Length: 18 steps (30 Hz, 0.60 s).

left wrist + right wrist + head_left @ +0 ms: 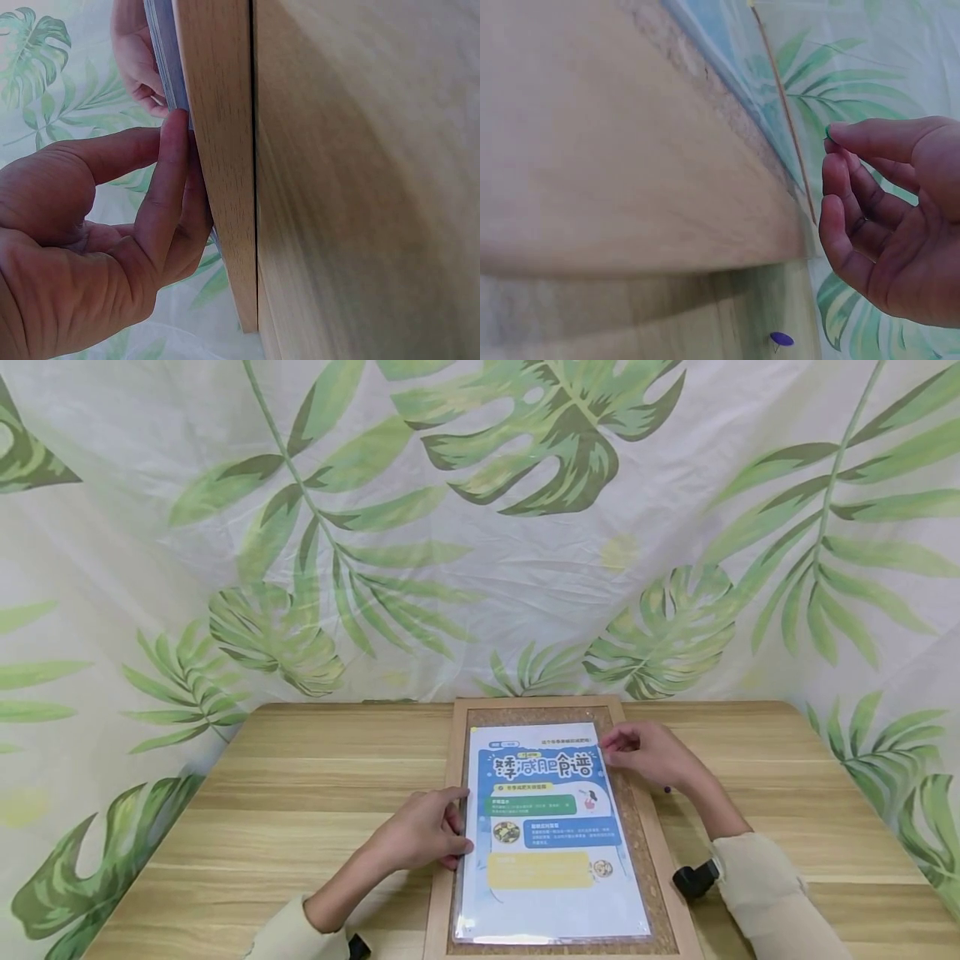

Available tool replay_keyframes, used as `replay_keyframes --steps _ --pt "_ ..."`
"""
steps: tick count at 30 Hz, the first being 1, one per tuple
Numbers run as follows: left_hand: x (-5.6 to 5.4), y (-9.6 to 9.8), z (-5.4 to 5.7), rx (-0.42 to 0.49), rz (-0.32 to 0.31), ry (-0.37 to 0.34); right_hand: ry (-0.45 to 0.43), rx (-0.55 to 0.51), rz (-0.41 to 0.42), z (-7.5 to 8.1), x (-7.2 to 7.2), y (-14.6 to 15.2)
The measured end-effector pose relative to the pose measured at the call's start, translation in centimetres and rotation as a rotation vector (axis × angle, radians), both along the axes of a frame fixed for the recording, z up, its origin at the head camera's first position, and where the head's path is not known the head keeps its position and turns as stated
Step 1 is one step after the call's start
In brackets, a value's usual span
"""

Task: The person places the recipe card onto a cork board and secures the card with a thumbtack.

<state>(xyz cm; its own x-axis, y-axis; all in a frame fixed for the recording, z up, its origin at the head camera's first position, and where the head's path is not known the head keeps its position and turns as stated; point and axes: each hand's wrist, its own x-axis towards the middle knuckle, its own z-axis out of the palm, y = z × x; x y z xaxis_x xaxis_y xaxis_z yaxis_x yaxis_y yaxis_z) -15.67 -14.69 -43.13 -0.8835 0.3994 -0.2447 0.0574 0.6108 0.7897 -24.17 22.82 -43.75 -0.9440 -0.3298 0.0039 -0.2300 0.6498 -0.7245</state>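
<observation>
A printed sheet point(555, 910), blue and white with a glossy cover, lies on a wood-framed cork board point(660, 877). My left hand point(423, 827) rests at the sheet's left edge, fingertips touching it and the board's side, thumb and forefinger apart. Between thumb and forefinger, my right hand point(900, 217) pinches a small green thumbtack point(828, 132), just off the sheet's upper right edge. That tack is hidden by the fingers in the head view. A yellow thumbtack point(474, 729) sits at the sheet's top left corner.
On the wooden table point(322, 760), right of the board, lies a purple thumbtack point(781, 339) with its point down. A leaf-patterned cloth point(525, 568) hangs behind the table and along both sides. Black wrist cameras point(696, 880) sit close to the board.
</observation>
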Motion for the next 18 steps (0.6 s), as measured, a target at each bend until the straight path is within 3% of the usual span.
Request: replay_keyframes --steps 11,18 --pt "-0.1 -0.1 -0.1 0.005 0.001 -0.01 -0.035 -0.009 -0.004 -0.3 -2.0 -1.1" --pt "-0.1 -0.1 -0.1 0.004 -0.003 -0.009 -0.012 0.026 0.0 -0.6 -3.4 -1.1"
